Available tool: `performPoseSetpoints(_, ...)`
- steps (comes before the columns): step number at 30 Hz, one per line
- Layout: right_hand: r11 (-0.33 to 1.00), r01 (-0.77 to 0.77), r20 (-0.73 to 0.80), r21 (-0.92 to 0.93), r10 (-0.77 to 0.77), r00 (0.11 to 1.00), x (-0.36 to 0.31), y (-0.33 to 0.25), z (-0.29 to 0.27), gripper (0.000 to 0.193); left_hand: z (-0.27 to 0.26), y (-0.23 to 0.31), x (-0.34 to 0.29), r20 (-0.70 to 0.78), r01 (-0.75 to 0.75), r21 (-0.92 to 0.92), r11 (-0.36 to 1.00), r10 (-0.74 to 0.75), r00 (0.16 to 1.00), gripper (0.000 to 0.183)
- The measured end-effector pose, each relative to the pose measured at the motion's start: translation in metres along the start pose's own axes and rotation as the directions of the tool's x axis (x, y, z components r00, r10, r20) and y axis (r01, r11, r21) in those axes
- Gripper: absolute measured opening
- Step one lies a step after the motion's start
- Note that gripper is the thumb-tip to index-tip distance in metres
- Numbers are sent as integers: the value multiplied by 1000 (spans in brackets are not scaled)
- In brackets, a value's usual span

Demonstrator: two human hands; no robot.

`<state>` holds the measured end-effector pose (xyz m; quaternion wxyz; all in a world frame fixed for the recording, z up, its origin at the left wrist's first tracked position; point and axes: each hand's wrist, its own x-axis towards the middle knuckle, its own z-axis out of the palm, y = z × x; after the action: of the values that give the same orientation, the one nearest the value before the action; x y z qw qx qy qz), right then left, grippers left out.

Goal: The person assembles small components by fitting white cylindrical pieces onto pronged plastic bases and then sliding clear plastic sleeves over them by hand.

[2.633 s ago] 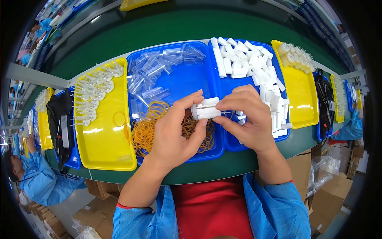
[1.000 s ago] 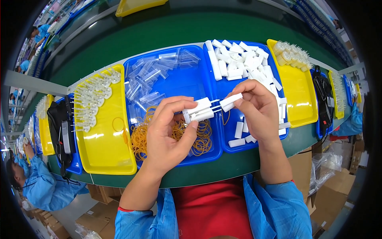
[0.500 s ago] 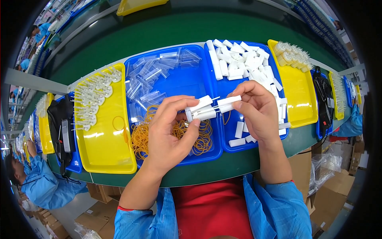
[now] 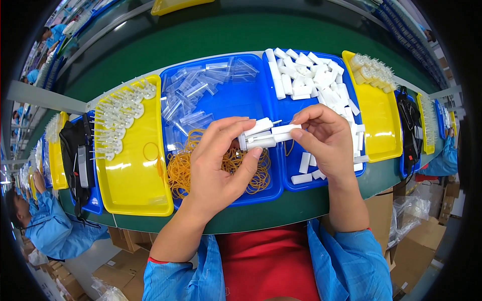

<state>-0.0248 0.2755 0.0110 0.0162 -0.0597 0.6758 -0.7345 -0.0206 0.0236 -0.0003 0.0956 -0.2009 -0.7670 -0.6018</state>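
Note:
Just over the blue trays, my left hand (image 4: 213,163) is closed around a small white pronged holder (image 4: 260,143) that carries white foam-like blocks on thin pins. From the right, my right hand (image 4: 326,143) pinches one more white block (image 4: 286,129) between thumb and fingers. That block lies lengthwise in line with the holder, its left end against or partly on a pin; the exact contact is hard to see. Beneath my left hand is a heap of tan rubber bands (image 4: 181,168). Loose white blocks (image 4: 301,90) are piled beyond and beside my right hand.
Clear plastic sleeves (image 4: 193,90) lie in the left blue tray (image 4: 236,100). Yellow trays flank it: the left one (image 4: 135,193) holds rows of pronged white pieces (image 4: 120,118), the right one (image 4: 384,135) holds filled holders (image 4: 371,72). Black bags and co-workers are at both sides.
The block in my right hand has come closer to the holder, closing the gap where the pins showed. The trays have shifted slightly in view.

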Motion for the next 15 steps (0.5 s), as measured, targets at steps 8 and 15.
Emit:
performPoseSetpoints(8, 996, 88, 19, -26, -88, 996, 1, 1, 4, 19, -2, 2, 1, 8, -10, 76, 997, 9, 1000, 38)
performPoseSetpoints(15, 998, 12, -41, 62, -10, 999, -2, 5, 6, 15, -2, -1, 1, 10, -56, 93, 994, 56, 998, 39)
